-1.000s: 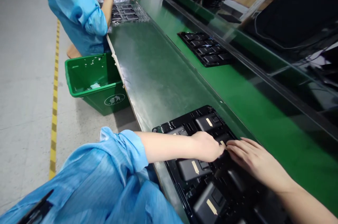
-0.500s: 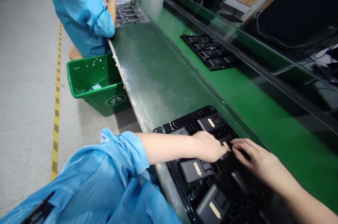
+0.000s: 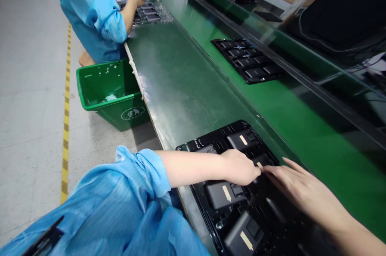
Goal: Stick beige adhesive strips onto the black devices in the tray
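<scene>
A black moulded tray lies on the bench in front of me. In its pockets sit several black box-shaped devices, most with a beige tape strip. My left hand is curled closed over a device in the far half of the tray, its fingertips beside a tape strip. Whatever those fingers hold is hidden. My right hand reaches in from the right, its fingers stretched out and one slightly raised. Its foremost fingertips meet the tips of my left hand.
A green bin with scraps inside stands left of the bench. Beyond it, a co-worker in a blue sleeve works beside a clear tray. Another loaded black tray lies on the green strip, below a shelf edge.
My right hand has shifted so that its fingertips meet my left hand's, with one finger now raised. My left hand stays almost in place. The co-worker's hands have moved together.
</scene>
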`<state>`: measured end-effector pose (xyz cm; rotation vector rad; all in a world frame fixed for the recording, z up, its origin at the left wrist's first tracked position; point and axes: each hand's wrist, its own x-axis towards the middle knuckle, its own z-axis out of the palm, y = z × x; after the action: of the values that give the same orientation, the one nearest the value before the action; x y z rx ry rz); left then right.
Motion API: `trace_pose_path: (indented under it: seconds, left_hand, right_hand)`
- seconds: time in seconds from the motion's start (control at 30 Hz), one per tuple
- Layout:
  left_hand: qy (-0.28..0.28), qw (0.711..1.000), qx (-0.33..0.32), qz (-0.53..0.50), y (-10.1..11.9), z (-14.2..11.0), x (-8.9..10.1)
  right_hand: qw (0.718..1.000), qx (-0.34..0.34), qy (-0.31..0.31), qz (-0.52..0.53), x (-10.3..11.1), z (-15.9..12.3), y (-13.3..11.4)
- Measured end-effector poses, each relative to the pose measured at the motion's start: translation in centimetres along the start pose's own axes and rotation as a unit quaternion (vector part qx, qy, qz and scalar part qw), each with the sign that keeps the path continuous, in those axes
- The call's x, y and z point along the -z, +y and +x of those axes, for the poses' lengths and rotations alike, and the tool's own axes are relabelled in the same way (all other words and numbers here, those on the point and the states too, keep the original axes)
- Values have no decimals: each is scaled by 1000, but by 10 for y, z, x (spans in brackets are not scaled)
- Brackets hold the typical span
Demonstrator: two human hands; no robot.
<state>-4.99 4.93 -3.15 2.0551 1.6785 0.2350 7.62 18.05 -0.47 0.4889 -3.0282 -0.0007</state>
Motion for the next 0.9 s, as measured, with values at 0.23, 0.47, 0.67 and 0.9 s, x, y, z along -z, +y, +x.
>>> trace_pose_path:
  seconds: [0.23, 0.47, 0.67, 0.9]
  left_hand:
    - [-8, 1000, -1, 14, 1, -6, 5]
    - [2, 1000, -1, 9, 2, -5, 5]
    - [10, 1000, -1, 8, 0, -3, 3]
    - [0, 1000, -3, 4, 1, -4, 4]
  right_hand:
    - [998, -47, -16, 32, -6, 4, 3]
    - [995, -94, -10, 42, -13, 8, 8]
    - [989, -141, -11, 44, -19, 9, 10]
    - [989, -144, 20, 7, -14, -2, 6]
